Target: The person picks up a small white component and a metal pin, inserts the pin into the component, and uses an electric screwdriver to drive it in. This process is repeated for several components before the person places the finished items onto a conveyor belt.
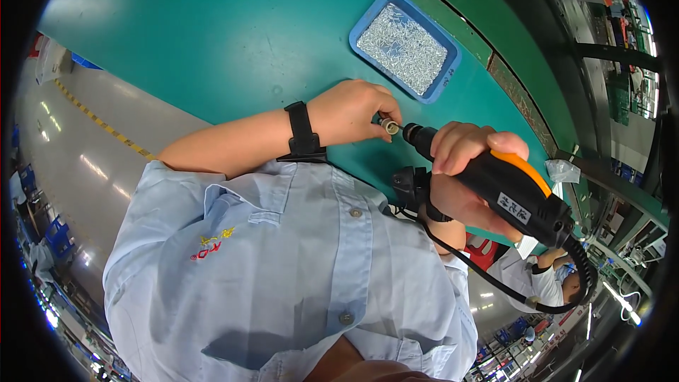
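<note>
Between the fingertips of my left hand point(353, 112) is a small round metal fitting point(390, 127), its hollow end turned toward the tool. What lies inside the fitting is too small to make out. My right hand point(463, 170) is wrapped round a black electric screwdriver point(506, 187) with an orange lever and a pale label. The screwdriver's tip points left at the fitting and is close to it; whether they touch I cannot tell. Beyond my hands, a blue tray point(364, 48) holds a heap of small silvery screws or pins.
The green tabletop point(212, 35) runs under my hands, with a green ledge point(453, 14) along its far side. A black cable point(495, 284) curves from the screwdriver beneath my right arm. A clear plastic bag point(563, 171) lies at the right. Another person point(537, 276) sits at lower right.
</note>
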Tool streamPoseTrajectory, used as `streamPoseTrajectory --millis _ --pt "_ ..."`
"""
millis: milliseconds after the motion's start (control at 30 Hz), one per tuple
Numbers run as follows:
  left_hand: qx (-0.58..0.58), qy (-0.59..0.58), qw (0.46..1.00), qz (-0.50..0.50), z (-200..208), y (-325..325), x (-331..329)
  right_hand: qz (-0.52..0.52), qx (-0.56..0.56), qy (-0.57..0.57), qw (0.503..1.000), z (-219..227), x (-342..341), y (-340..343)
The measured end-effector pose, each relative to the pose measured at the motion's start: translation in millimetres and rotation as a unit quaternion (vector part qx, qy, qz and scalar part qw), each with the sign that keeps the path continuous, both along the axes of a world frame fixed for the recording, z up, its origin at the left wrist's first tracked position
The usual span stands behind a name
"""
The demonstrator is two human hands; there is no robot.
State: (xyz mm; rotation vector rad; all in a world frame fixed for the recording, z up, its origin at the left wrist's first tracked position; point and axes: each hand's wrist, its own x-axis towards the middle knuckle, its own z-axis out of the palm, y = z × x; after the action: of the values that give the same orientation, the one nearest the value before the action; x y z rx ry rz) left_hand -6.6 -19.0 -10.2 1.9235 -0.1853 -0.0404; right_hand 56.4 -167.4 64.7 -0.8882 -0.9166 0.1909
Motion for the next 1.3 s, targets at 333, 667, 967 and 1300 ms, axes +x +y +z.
streamPoseTrajectory --millis 333,667,967,1300 --pt "-0.011 0.011 1.000 0.009 1.8 -0.1 -0.5 -0.006 -0.022 0.007 1.000 -2.3 -1.5 3.7" --pt "-0.007 -0.028 0.999 0.021 -2.3 -1.9 -1.7 -0.023 -0.035 -0.012 0.999 -2.9 -7.5 7.0" --pt "-0.013 -0.020 0.999 0.021 -2.4 -2.1 -2.4 -0.020 -0.030 -0.007 0.999 -0.3 -6.7 6.2" --pt "-0.013 -0.023 0.999 0.024 -2.8 -2.1 -2.0 -0.015 -0.039 -0.002 0.999 1.4 -6.2 2.1"
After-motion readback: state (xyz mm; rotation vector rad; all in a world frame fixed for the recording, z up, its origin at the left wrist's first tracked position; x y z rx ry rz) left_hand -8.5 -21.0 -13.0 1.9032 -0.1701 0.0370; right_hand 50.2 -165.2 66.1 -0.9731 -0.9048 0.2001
